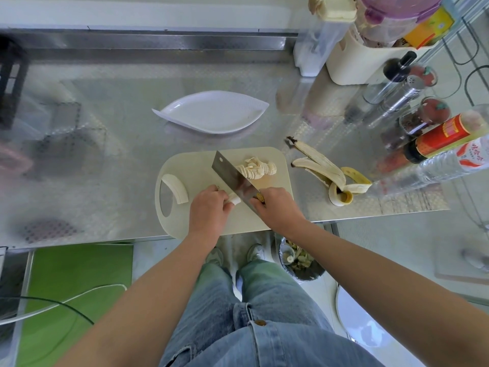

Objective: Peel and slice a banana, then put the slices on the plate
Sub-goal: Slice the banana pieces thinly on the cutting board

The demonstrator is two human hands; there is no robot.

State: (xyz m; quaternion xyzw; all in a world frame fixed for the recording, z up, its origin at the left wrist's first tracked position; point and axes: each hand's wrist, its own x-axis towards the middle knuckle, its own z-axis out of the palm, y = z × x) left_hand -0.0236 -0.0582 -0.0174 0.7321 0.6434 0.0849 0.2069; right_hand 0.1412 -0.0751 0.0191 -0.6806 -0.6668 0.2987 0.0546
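Two hands are working over the cream cutting board (195, 165), a rounded slab lying at the front edge of the embossed steel counter (105, 160). At the far left of the board, beside the handle hole, a curved peeled banana piece (176, 188) is lying on its own. The left hand (209, 207) is curling its fingers round a short pale banana stub (235, 200), pinning it to the board. Beyond the board, the white leaf-shaped plate (211, 112) is sitting bare, with open steel all round it. The broad rectangular cleaver (232, 178) is standing on edge just beside the stub's cut end, blade running diagonally. Behind the blade the banana slices (256, 168) are piling up, thin and ragged, near the board's far edge. The right hand (277, 205) is wrapping tightly round the cleaver's handle. Off the board to the right, the splayed peel (330, 173) is lying on the steel, with bottles and jars (412, 123) crowding the right-hand corner beyond.
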